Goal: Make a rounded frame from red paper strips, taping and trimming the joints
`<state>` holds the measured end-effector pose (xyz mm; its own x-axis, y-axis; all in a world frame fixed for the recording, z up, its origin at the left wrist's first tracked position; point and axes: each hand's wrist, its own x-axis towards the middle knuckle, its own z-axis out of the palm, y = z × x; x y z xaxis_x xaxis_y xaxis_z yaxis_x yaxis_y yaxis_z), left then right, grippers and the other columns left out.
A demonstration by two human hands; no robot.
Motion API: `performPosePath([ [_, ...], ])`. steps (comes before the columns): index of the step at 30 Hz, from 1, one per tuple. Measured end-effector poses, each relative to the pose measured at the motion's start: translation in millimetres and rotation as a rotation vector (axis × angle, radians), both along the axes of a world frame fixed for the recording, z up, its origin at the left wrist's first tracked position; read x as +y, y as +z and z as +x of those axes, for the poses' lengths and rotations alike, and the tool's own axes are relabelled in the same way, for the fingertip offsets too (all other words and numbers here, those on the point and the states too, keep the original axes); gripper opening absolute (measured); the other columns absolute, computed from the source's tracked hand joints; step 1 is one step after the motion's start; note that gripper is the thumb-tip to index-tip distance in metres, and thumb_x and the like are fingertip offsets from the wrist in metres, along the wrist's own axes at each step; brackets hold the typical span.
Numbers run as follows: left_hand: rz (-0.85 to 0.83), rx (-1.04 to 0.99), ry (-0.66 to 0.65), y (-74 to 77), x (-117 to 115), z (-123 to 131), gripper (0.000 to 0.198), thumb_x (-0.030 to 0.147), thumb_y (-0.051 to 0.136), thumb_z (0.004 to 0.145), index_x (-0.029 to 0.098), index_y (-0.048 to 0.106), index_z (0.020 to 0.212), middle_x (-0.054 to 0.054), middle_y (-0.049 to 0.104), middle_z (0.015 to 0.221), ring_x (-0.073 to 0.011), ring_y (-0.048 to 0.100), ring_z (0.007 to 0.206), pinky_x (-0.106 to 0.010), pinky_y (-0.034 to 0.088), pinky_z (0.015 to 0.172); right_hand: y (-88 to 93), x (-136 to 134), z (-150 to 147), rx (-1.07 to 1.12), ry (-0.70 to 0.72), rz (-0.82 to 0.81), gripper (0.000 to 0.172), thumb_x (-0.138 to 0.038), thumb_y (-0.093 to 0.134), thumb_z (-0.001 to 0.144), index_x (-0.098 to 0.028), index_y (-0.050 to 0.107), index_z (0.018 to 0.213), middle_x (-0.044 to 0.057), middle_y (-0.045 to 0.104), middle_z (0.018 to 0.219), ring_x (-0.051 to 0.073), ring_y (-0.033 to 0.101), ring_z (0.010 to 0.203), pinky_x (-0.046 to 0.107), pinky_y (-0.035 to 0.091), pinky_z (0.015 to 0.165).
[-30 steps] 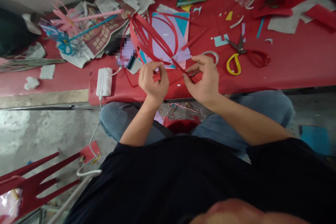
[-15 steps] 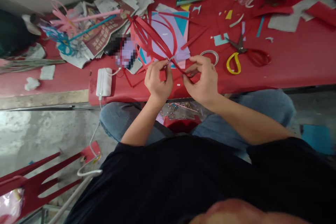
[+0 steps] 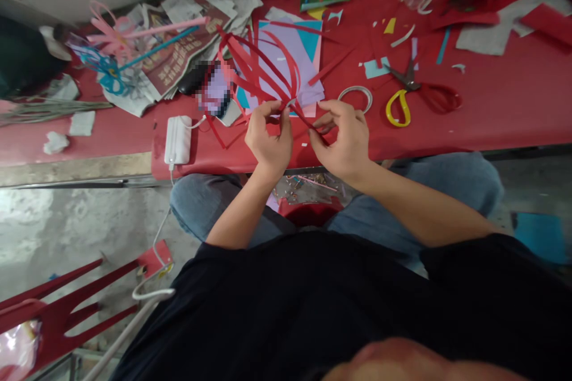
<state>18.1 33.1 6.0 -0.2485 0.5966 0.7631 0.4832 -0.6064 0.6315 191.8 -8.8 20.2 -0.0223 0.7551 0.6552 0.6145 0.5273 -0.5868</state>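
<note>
- Head view: the left hand (image 3: 268,141) pinches the gathered ends of the red paper strips (image 3: 259,74), fingers closed on them above the near edge of the red table (image 3: 491,113).
- The right hand (image 3: 344,140) pinches one strip end just beside it; its fingertips hide the exact contact.
- The strips fan out over the purple paper sheets (image 3: 301,59).
- A blurred patch covers something left of the strips.
- The yellow-handled scissors (image 3: 402,101) lie to the right, apart.

Scissors (image 3: 409,92) lie right of the tape ring (image 3: 356,95), on the table (image 3: 491,113).
</note>
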Motion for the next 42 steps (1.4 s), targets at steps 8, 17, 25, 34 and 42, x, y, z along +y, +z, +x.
performPosePath([
  [8,0.021,-0.028,-0.03,-6.8,1.9,0.0,0.02,0.034,0.074,0.109,0.026,0.071,0.127,0.001,0.078,0.111,-0.0117,0.078,0.095,-0.029,0.065,0.09,2.0,-1.0,-0.7,0.015,0.009,-0.022,0.055,-0.016,0.071,0.095,-0.032,0.055,0.145,-0.003,0.08,0.099,0.023,0.076,0.075,0.062,0.058,0.11],
  [17,0.047,-0.086,-0.038,-15.3,4.5,3.4,0.025,0.039,0.074,0.109,0.027,0.065,0.13,0.0,0.071,0.114,-0.0111,0.076,0.095,-0.027,0.063,0.084,-2.2,0.9,-3.0,0.173,0.094,-0.05,0.052,-0.022,0.07,0.099,-0.031,0.053,0.147,-0.003,0.077,0.098,0.021,0.075,0.077,0.053,0.064,0.094],
  [25,0.112,-0.028,0.04,-18.4,4.5,9.1,0.035,0.046,0.074,0.108,0.028,0.057,0.132,0.0,0.064,0.112,-0.0105,0.07,0.093,-0.026,0.058,0.079,-0.9,0.1,-3.3,0.23,0.129,-0.091,0.052,-0.023,0.075,0.099,-0.033,0.055,0.147,-0.003,0.078,0.1,0.019,0.075,0.078,0.047,0.066,0.088],
  [34,0.095,-0.117,-0.094,-22.3,-4.6,17.7,0.04,0.038,0.076,0.106,0.034,0.051,0.138,0.0,0.064,0.111,-0.0126,0.072,0.092,-0.031,0.059,0.081,-3.1,3.6,-2.8,0.237,0.11,-0.085,0.047,-0.035,0.075,0.102,-0.033,0.055,0.144,-0.004,0.079,0.097,0.018,0.075,0.074,0.047,0.067,0.088],
  [42,0.006,-0.177,-0.092,-23.3,-11.8,23.9,0.05,0.051,0.076,0.105,0.034,0.043,0.138,-0.001,0.063,0.117,-0.0133,0.074,0.092,-0.035,0.056,0.085,-4.9,4.9,-1.2,0.199,0.071,-0.114,0.046,-0.046,0.075,0.103,-0.032,0.055,0.142,-0.003,0.08,0.098,0.02,0.077,0.077,0.047,0.069,0.086],
])
